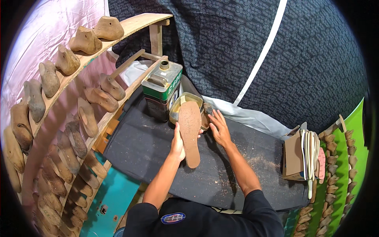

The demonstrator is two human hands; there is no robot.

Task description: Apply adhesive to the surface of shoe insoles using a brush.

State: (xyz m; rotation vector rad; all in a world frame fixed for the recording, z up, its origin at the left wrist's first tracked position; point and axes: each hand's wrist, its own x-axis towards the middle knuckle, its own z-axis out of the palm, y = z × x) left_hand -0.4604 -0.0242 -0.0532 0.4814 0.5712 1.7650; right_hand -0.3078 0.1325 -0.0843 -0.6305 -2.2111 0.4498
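A brown, sole-shaped insole (190, 132) stands out over the middle of the table, its wide end pointing away from me. My left hand (179, 144) grips it by its left edge, with fingertips showing past the right side. To its right, my right hand (219, 128) is open, fingers apart, holding nothing that I can see. Just beyond those fingers is a dark-bristled brush (208, 108). Behind the insole stands a shallow metal container (192, 96) with something yellowish inside, partly hidden. A brown piece below the brush is mostly covered, and I cannot tell what it is.
A green and black metal can (162, 91) stands at the back left of the dark-covered table (138, 138). Wooden shoe lasts (85, 40) fill racks on the left; more hang at right. A cardboard box (293, 154) with pale sole-shaped patterns (310, 152) sits near the right edge.
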